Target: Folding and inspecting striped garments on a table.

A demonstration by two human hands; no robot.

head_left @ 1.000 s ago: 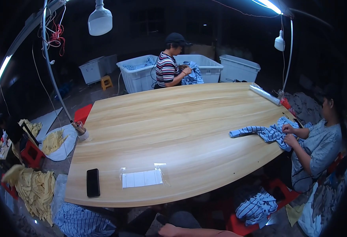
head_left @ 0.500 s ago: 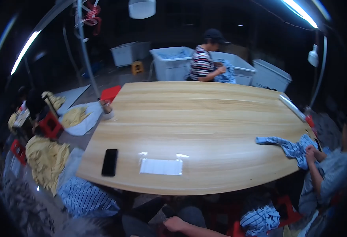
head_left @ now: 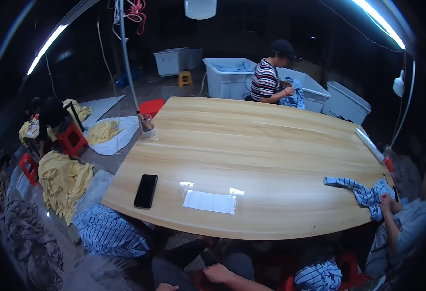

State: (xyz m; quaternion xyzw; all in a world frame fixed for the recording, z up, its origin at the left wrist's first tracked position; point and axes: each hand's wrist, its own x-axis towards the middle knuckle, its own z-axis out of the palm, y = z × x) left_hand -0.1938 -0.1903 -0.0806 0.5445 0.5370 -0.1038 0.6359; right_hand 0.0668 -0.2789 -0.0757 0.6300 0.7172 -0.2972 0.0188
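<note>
I can't tell whether left fingers (head_left: 170, 287) or right fingers (head_left: 210, 273) are gripping; left of both, striped cloth (head_left: 110, 233) is lying untouched.

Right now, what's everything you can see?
Table: one, light brown, middle
Phone: one, black, table's near left
Paper: one strip, white, right of phone
Roll: one, shiny pale, table's far right
Striped cloths: several, blue, on and around table
Cloth piles: several, yellow, left floor
Tubs: at least four, white, beyond table
Stools: one yellow, several red, floor
Lights: at least four, white, overhead
Other people: several, mixed clothes, far, left, right
Right hand: one, bare, bottom middle
Left hand: one, bare, bottom edge
</note>
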